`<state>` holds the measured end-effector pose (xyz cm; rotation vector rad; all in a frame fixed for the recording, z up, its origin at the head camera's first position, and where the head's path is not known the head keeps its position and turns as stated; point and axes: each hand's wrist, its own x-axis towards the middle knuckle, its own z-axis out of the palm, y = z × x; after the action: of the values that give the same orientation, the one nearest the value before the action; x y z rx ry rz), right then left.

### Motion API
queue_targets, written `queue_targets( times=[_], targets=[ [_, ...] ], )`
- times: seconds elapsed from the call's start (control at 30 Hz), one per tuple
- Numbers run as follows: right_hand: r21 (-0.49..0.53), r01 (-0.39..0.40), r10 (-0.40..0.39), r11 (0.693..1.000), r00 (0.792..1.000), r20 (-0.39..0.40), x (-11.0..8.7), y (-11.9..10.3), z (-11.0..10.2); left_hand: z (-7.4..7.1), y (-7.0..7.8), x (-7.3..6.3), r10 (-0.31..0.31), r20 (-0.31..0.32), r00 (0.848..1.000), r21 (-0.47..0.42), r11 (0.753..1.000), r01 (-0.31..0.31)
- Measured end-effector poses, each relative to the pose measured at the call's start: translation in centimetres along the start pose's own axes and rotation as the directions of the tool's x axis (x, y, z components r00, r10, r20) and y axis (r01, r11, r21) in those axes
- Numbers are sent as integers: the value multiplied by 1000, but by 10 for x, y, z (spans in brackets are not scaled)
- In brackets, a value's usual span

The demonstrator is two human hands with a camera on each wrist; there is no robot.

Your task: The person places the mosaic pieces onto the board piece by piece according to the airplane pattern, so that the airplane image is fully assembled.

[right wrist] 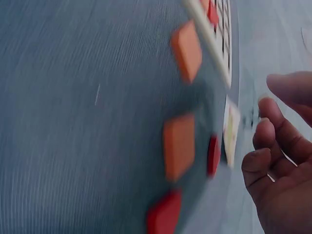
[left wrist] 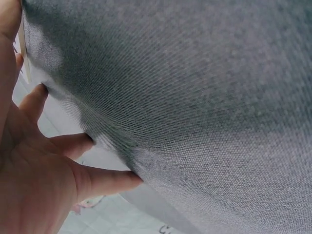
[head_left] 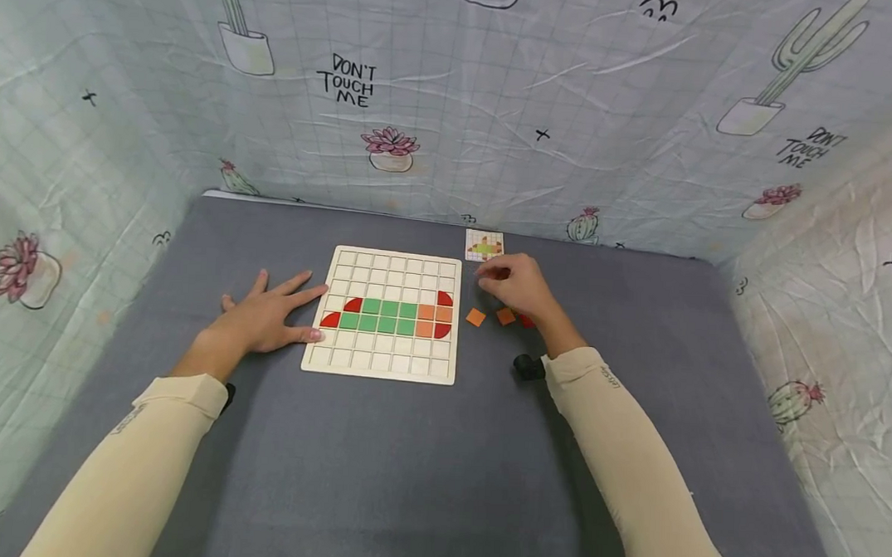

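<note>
A cream grid board [head_left: 378, 364] lies on the grey cloth with green squares [head_left: 379, 315], orange squares [head_left: 425, 327] and red quarter-round pieces [head_left: 445, 298] set in its cells. My left hand [head_left: 261, 316] rests with fingers spread, thumb and index fingertip at the board's left edge. To the right of the board hovers my right hand [head_left: 519, 286], fingers loosely bent and nothing between them. Beneath and near it lie a loose orange square [head_left: 476, 317], another orange square [right wrist: 179, 146], a red piece [right wrist: 165, 214] and a second red piece [right wrist: 213, 155], which the hand hides in the head view.
A small pattern card [head_left: 484, 245] lies at the back, just beyond the right hand. The grey tabletop [head_left: 378, 475] reaches to a printed curtain [head_left: 484, 89] behind and at both sides. A black wrist device [head_left: 528, 367] sits at the right cuff.
</note>
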<state>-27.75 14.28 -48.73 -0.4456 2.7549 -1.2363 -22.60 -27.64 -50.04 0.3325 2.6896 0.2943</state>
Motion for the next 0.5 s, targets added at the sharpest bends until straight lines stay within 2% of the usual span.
queue_targets(
  times=[0.13,0.27,0.37,0.5],
  targets=[
    [13,-49,49,999,998,27,-9,17,-17,1,0,0,1,-13,1000,0,1000,-1],
    [-16,-72,73,997,988,135,-19,34,-30,2,1,0,4,-20,1000,-3,1000,-4],
    [-63,-77,90,995,971,222,-25,45,-35,1,2,0,4,-17,1000,-4,1000,-4],
    [-107,-52,78,993,963,259,-29,54,-33,1,1,0,1,-16,1000,1,1000,-1]
  ],
)
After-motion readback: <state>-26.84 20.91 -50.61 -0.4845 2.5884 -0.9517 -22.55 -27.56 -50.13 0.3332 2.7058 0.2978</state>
